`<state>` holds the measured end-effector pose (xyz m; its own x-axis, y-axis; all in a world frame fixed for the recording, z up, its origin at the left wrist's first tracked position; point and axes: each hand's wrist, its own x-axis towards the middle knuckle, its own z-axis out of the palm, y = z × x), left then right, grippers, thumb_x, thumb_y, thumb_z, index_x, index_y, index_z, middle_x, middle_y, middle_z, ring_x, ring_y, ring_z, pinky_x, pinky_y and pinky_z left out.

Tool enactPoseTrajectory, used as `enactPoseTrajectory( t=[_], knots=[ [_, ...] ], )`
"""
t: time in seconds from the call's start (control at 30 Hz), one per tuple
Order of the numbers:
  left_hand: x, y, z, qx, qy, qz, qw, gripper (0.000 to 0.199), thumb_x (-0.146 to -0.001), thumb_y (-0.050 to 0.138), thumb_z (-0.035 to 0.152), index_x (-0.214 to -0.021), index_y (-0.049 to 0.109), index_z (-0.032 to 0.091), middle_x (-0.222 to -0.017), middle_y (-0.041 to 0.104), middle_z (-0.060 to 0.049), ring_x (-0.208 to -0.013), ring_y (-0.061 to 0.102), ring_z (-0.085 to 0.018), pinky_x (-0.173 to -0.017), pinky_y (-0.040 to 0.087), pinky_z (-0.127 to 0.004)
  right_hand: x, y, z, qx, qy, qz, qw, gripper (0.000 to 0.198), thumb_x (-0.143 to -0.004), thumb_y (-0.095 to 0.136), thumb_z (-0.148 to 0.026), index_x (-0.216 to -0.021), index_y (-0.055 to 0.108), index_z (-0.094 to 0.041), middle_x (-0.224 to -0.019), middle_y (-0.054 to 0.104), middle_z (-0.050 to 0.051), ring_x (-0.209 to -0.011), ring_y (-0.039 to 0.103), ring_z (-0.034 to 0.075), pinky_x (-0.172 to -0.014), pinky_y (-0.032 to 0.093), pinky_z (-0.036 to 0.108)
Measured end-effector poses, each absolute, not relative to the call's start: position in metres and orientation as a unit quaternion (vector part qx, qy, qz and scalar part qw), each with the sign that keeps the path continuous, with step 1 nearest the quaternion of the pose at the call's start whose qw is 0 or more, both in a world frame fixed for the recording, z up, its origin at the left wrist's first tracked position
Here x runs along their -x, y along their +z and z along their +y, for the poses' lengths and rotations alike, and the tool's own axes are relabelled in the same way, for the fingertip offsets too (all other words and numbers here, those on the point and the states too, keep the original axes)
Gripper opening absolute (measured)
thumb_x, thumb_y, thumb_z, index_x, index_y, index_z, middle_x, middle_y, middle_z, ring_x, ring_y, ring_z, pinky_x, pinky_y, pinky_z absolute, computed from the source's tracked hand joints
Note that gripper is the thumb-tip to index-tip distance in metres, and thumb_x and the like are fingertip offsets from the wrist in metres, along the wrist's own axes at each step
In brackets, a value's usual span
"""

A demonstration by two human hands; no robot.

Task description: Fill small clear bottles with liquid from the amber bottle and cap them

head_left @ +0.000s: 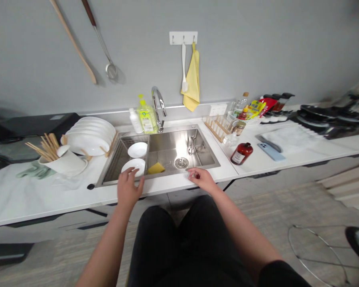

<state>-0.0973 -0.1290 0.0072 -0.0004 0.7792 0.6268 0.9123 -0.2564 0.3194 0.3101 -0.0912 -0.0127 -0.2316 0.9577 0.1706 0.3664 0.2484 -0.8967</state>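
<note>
My left hand (pixel 129 187) is over the front left edge of the sink (pixel 170 145), fingers apart and reaching over the nearer white bowl (pixel 140 166). Whether the fingertips touch that bowl, I cannot tell. Behind it, a second white bowl (pixel 137 150) sits in the same wire basket (pixel 116 164) on the sink's left side. At the sink's front rim, right of the drain (pixel 182 162), my right hand (pixel 201 179) hovers with its fingers loosely curved and nothing visible between them. A yellow sponge or cloth (pixel 156 168) lies on the basin floor between the hands.
Behind the sink are the faucet (pixel 158 103), a green soap bottle (pixel 147 117) and a white bottle (pixel 135 120). Stacked plates (pixel 89 135) and a chopstick holder (pixel 62 162) stand left. On the right are a wooden rack (pixel 217 127), a brown bottle (pixel 241 154) and a phone (pixel 271 151).
</note>
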Motion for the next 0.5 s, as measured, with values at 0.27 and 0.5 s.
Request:
enactPoseTrajectory(
  t=[0.27, 0.5],
  knots=[
    [0.051, -0.015, -0.100, 0.764, -0.272, -0.582, 0.061, 0.051, -0.113, 0.056, 0.053, -0.146, 0.072, 0.016, -0.151, 0.071, -0.023, -0.153, 0.056, -0.045, -0.131, 0.046, -0.064, -0.360, 0.083, -0.086, 0.513, 0.182, -0.757, 0.361, 0.034, -0.095, 0.080, -0.041, -0.124, 0.086, -0.023, -0.102, 0.086, 0.007, -0.082, 0.074, 0.025, -0.083, 0.059, 0.039],
    [0.058, -0.018, -0.100, 0.762, -0.280, -0.581, 0.062, 0.048, -0.113, 0.056, 0.052, -0.138, 0.076, 0.016, -0.141, 0.074, -0.023, -0.145, 0.061, -0.044, -0.129, 0.049, -0.062, -0.466, 0.208, 0.053, 0.676, -0.086, -0.731, 0.047, 0.041, -0.096, 0.075, -0.017, -0.135, 0.087, -0.016, -0.124, 0.088, 0.019, -0.110, 0.079, 0.032, -0.098, 0.055, 0.038]
  ],
)
